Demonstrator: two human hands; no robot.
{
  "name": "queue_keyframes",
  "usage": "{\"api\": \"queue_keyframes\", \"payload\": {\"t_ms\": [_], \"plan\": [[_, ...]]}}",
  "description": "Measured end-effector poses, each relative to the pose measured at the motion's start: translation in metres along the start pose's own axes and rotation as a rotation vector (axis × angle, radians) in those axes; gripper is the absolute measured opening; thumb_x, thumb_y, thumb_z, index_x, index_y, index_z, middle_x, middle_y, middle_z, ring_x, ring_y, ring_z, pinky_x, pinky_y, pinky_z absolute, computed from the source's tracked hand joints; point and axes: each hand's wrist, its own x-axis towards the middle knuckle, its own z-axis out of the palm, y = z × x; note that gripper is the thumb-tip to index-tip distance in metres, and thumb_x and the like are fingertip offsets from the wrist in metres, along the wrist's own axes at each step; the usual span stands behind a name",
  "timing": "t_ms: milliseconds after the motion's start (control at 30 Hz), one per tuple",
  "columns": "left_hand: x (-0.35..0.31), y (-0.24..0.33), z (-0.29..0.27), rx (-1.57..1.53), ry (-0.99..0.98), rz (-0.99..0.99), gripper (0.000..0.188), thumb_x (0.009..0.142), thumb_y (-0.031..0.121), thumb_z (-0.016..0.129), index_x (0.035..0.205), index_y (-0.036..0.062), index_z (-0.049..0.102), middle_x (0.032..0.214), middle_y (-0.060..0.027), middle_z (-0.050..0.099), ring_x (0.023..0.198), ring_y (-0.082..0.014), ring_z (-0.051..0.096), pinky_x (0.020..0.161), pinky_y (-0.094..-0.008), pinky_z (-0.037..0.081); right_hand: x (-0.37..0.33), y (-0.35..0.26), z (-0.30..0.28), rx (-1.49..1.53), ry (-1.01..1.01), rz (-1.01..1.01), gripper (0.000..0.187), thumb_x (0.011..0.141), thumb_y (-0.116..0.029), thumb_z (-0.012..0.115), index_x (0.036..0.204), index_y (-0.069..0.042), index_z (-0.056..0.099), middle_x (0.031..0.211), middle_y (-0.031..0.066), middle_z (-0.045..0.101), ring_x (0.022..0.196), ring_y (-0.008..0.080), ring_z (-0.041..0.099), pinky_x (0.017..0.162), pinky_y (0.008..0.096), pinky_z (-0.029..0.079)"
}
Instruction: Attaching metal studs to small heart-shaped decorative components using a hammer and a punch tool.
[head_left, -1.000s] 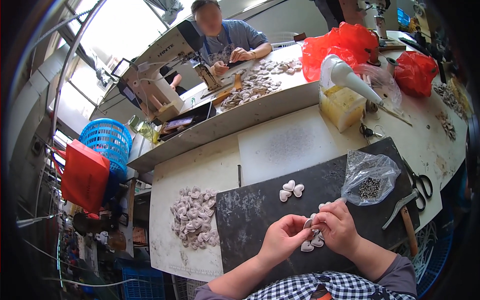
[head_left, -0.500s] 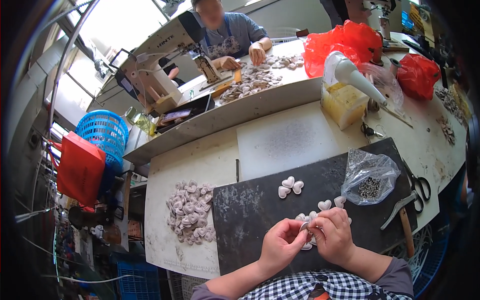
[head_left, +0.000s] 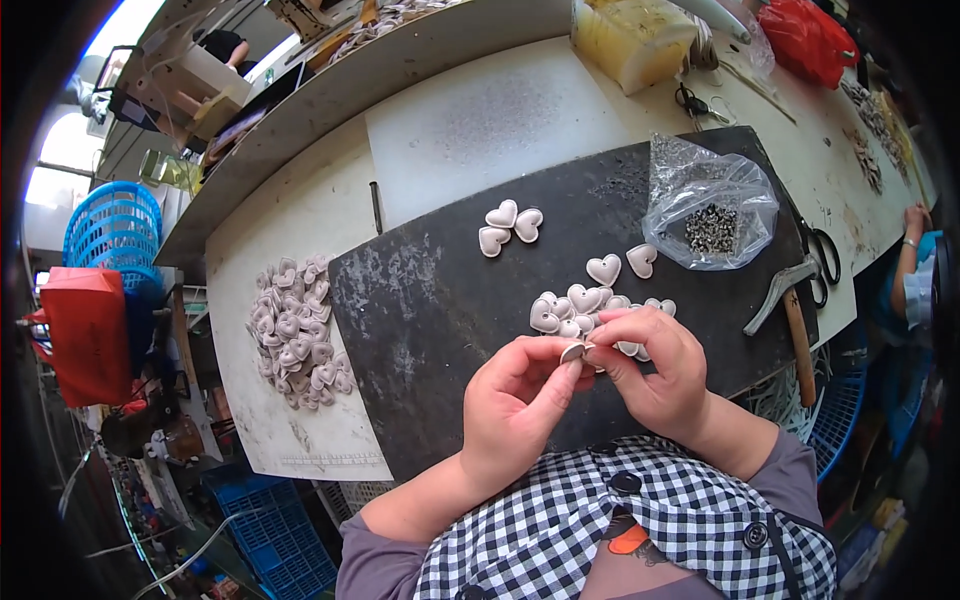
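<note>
My left hand (head_left: 515,402) pinches a small padded heart (head_left: 572,352) between thumb and forefinger, its edge turned up toward me. Against it, my right hand (head_left: 658,372) has thumb and fingertips pressed together; whatever sits between them is too small to make out. Just beyond my fingers, a loose cluster of pale pink hearts (head_left: 585,298) rests on a dark work board (head_left: 420,340), partly hidden by my right hand. Three more hearts (head_left: 503,214) lie together farther back. A clear plastic bag (head_left: 745,200) of small metal pieces (head_left: 711,230) lies at the board's far right.
Left of the board is a heap of hearts (head_left: 295,335). Pliers (head_left: 778,293), a wooden-handled tool (head_left: 800,350) and black-handled scissors (head_left: 826,262) lie at its right edge. A white sheet (head_left: 490,120) lies behind. A blue basket (head_left: 112,225) stands far left; another person's arm (head_left: 908,260) shows at right.
My view has tilted down, so the person across the table has left the picture. My hands have drawn slightly toward me, uncovering more of the heart cluster; the left still pinches a heart.
</note>
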Motion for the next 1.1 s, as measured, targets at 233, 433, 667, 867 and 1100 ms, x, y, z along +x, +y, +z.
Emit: {"api": "queue_keyframes", "payload": {"t_ms": [233,433,667,867,1100], "plan": [[0.003,0.0,-0.002,-0.183,-0.03,-0.18,0.023,0.102,0.007,0.056,0.122,-0.0049,0.056,0.119,-0.0133,0.064,0.106,-0.0204,0.067,0.095,-0.035,0.058,-0.003,0.005,0.001,-0.187,-0.038,-0.07,0.02,0.082,0.0,0.073,0.099,-0.004,0.063,0.095,0.011,0.065,0.09,0.03,0.065,0.079,0.0388,0.055],[0.006,-0.004,-0.003,-0.189,-0.02,-0.225,0.021,0.102,0.006,0.055,0.12,-0.0053,0.056,0.117,-0.0135,0.065,0.105,-0.0197,0.067,0.095,-0.0345,0.058,0.001,0.005,-0.002,-0.218,-0.103,-0.079,0.019,0.083,0.001,0.07,0.099,-0.005,0.062,0.096,0.0105,0.063,0.088,0.0292,0.064,0.079,0.0393,0.052],[0.003,-0.007,0.001,-0.122,0.011,-0.146,0.021,0.103,0.006,0.055,0.119,-0.0063,0.055,0.117,-0.0153,0.065,0.104,-0.02,0.068,0.095,-0.035,0.058,-0.003,0.009,-0.002,-0.071,-0.073,-0.004,0.017,0.083,-0.002,0.072,0.097,-0.006,0.064,0.094,0.0077,0.067,0.088,0.0281,0.065,0.083,0.0411,0.053],[0.004,-0.005,0.0,-0.239,0.01,-0.287,0.02,0.101,0.004,0.057,0.118,-0.0054,0.056,0.115,-0.0153,0.065,0.103,-0.0206,0.068,0.093,-0.0353,0.059,-0.005,0.004,-0.005,-0.176,-0.09,-0.069,0.017,0.083,-0.004,0.073,0.096,-0.006,0.063,0.097,0.0091,0.066,0.092,0.0285,0.065,0.084,0.0403,0.053],[0.006,-0.006,0.002,-0.252,0.008,-0.294,0.02,0.1,0.004,0.059,0.118,-0.0049,0.056,0.114,-0.0145,0.066,0.102,-0.02,0.068,0.093,-0.035,0.059,-0.009,0.002,-0.003,-0.042,-0.091,0.117,0.014,0.086,0.001,0.067,0.095,-0.003,0.058,0.094,0.011,0.062,0.085,0.0297,0.061,0.074,0.0394,0.051]]}}
